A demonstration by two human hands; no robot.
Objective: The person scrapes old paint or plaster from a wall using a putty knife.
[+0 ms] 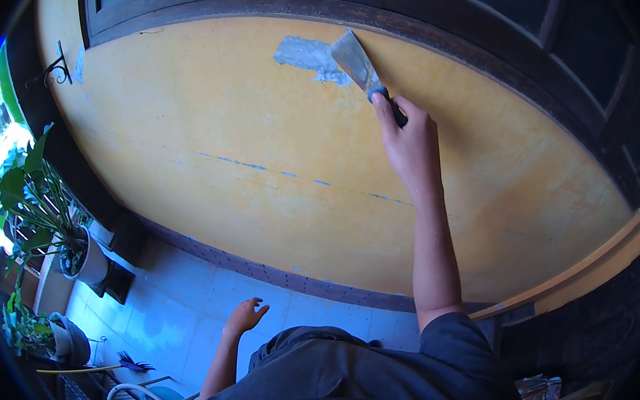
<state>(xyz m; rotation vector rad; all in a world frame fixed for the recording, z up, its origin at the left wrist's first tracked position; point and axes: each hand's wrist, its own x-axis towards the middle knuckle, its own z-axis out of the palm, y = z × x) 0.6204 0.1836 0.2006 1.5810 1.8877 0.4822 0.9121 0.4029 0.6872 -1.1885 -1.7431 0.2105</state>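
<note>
My right hand (pixel 409 137) is closed round the dark handle of a putty knife (pixel 358 62), arm stretched up to the wall. The broad metal blade lies against the yellow wall (pixel 281 122), at the right edge of a bare grey patch (pixel 305 54) with a ragged outline. This patch sits just below the dark wooden frame above. Low on the left, my left hand (pixel 246 316) hangs free over the floor, fingers loosely curled and apart, holding nothing.
Potted plants (pixel 90 261) stand at the left, with a black wall bracket (pixel 60 67) above them. A dark wooden frame (pixel 327 9) runs along the top. Light tiles (pixel 185 295) cover the floor. At the lower left are a yellow-handled tool (pixel 85 369) and a chair (pixel 147 393).
</note>
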